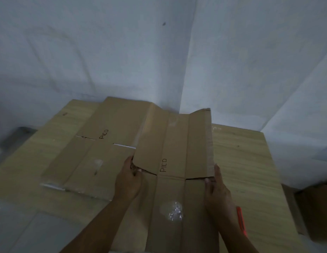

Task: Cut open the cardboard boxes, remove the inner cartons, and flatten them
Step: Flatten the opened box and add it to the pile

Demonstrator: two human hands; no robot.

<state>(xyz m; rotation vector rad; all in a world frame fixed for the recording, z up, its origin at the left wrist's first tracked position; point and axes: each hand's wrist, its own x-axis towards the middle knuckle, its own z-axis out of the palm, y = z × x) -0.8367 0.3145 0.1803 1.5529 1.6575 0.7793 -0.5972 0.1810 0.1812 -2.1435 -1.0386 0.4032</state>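
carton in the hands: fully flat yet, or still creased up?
Still creased up. The held carton has panels bent along its folds, far right panel raised; left hand and right hand hold its side edges.

We see pale white walls (pixel 104 52) meeting in a corner at the far side, right of centre, in dim, even light. A light wood-grain desk (pixel 241 161) stands against them, and grey floor (pixel 31 225) shows at near left.

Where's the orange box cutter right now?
In the head view, the orange box cutter lies on the wooden table at lower right, just right of the right forearm and beside the carton both hands hold.
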